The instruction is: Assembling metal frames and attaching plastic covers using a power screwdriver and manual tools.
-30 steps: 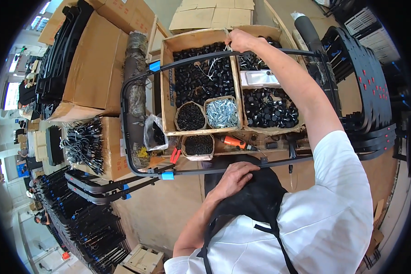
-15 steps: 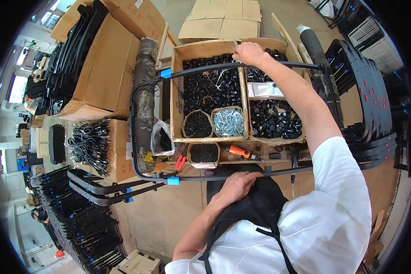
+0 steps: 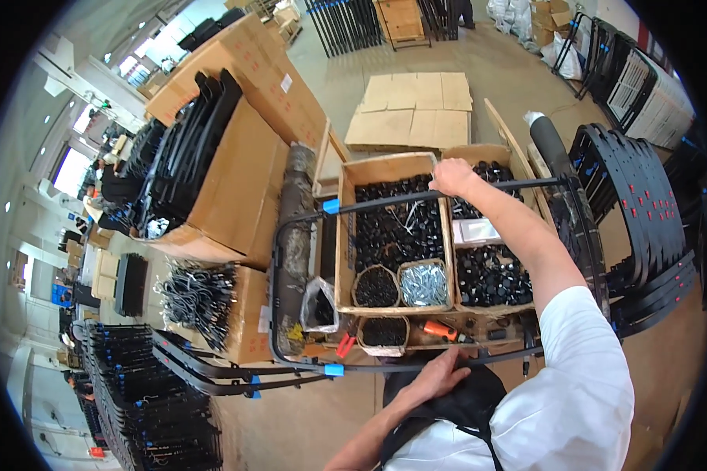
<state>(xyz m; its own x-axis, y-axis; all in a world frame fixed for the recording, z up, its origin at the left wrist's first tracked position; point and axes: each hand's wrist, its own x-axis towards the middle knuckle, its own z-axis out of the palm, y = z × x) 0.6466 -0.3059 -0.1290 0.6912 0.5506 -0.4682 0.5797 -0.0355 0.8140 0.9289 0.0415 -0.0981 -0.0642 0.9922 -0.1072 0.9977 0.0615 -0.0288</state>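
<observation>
A black tubular frame (image 3: 278, 314) with blue clips (image 3: 334, 370) lies across wooden parts bins. My left hand (image 3: 438, 375) is closed on its near bar, in front of my black apron. My right hand (image 3: 453, 177) is a closed fist by the far bar, over the bin divider (image 3: 448, 235); what its fingers hold is hidden. Below it the left bin holds black plastic caps (image 3: 393, 228), a tub of small black screws (image 3: 376, 286) and a tub of silver screws (image 3: 423, 283). The right bin has more black caps (image 3: 491, 275) and a whitish tray (image 3: 475, 231).
Red-handled pliers (image 3: 347, 344), an orange tool (image 3: 440, 330) and another tub of dark screws (image 3: 384, 332) lie on the near ledge. Large cartons (image 3: 236, 188) with black parts stand left. Stacked black frames are at lower left (image 3: 145, 385) and right (image 3: 640, 212).
The view has tilted up, so the bins and frame sit lower in the picture. My right hand has drawn nearer to the far bar; my left hand stays at the near bar.
</observation>
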